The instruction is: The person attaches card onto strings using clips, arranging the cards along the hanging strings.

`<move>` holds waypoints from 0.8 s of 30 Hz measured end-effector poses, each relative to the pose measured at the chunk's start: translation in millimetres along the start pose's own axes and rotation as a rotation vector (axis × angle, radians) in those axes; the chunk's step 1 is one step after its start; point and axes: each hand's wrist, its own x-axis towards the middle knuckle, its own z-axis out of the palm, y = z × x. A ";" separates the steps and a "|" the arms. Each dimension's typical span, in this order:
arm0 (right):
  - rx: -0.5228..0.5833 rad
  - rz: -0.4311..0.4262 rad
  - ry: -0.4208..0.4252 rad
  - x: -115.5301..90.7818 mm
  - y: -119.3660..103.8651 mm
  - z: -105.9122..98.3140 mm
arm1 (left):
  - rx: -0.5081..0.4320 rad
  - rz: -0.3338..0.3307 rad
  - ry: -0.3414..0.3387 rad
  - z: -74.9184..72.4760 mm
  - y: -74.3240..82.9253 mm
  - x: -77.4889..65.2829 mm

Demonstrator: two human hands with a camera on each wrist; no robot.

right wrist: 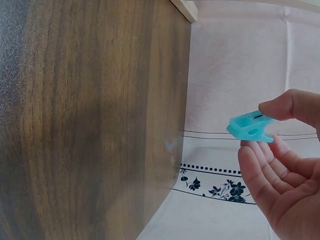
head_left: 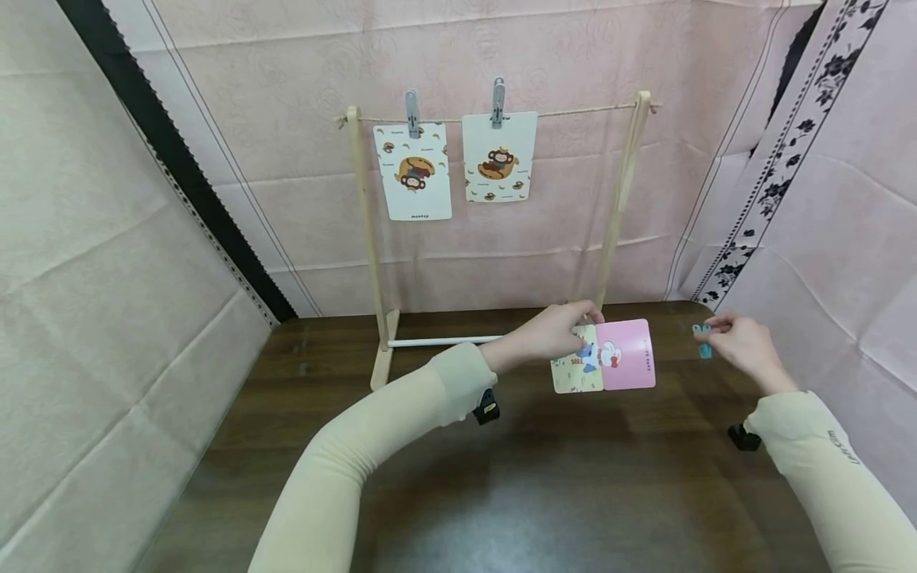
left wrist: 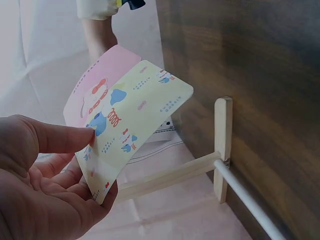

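My left hand (head_left: 550, 333) pinches a folded card (head_left: 626, 355), pale yellow with small cartoon prints on one half and pink on the other. In the left wrist view the thumb presses on the yellow half (left wrist: 142, 100) and the fingers lie behind it. To the right, my right hand (head_left: 745, 350) holds a small turquoise clothespin (right wrist: 250, 125) between thumb and fingertips. A gap separates the clothespin from the card. Behind the hands stands a wooden frame (head_left: 622, 195) with a string (head_left: 580, 111) tied across its top.
Two white cards with monkey prints, a left one (head_left: 413, 195) and a right one (head_left: 516, 135), hang from the string by grey clothespins (head_left: 498, 103). A white rod (head_left: 437, 342) runs low between the frame's feet. Pale cloth walls (head_left: 107, 318) surround the brown table (head_left: 559, 493).
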 end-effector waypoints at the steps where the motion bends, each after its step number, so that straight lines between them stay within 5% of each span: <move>1: 0.000 -0.001 0.003 0.2 0.2 -0.4 | -0.001 0.004 0.003 -1.9 1.3 0.6; 10: 0.001 0.003 0.004 0.1 0.6 -2.4 | 0.048 0.057 0.049 -21.9 12.3 6.5; 24: 0.010 -0.044 -0.006 -0.4 -6.7 -8.6 | -0.083 0.089 0.217 -61.7 20.1 11.1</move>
